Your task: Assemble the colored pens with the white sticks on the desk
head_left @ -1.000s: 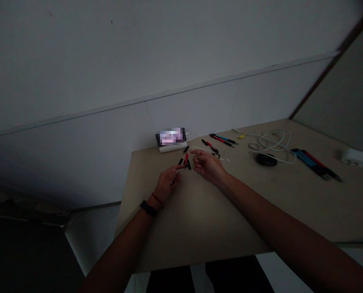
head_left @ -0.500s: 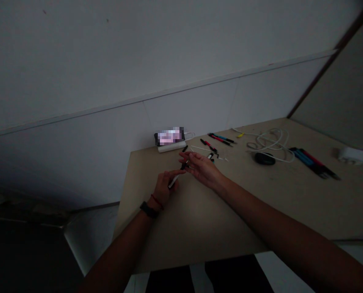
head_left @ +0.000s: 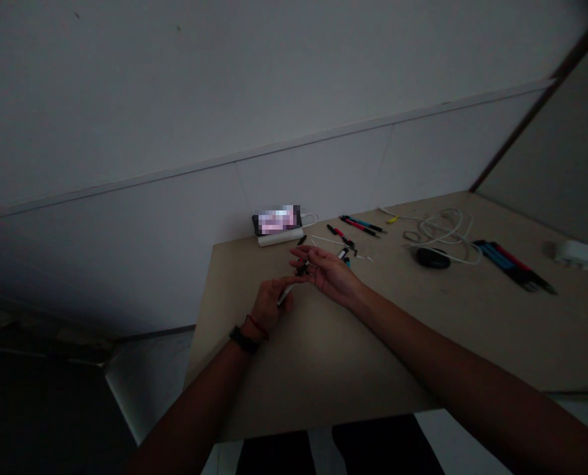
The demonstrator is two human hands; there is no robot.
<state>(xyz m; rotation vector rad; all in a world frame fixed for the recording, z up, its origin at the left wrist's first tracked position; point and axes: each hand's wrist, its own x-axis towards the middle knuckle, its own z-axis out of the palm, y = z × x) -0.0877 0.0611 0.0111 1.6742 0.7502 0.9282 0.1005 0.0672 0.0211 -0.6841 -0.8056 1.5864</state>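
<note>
My left hand [head_left: 268,303], with a dark band and a red cord at the wrist, is closed around a slim white-and-black pen [head_left: 284,293]. The pen slants up and to the right toward my other hand. My right hand [head_left: 336,276] meets its far end, palm partly turned up, with thumb and fingers about a small dark piece [head_left: 302,268]. Whether that piece is joined to the pen is too dim to tell. Just beyond the fingers lie a short black pen part [head_left: 301,241], a thin white refill [head_left: 327,239] and a white-and-black part [head_left: 342,253].
A lit phone [head_left: 276,220] leans against the wall on a white block [head_left: 280,237]. Rightward are a red-and-black pen [head_left: 340,234], several pens [head_left: 360,226], a white cable [head_left: 447,227], a black mouse [head_left: 433,258], more pens [head_left: 514,264] and a white adapter [head_left: 577,254].
Both hands keep nearly the same pose around the pen. The whole view has shifted slightly, so things on the table appear a little further right.
</note>
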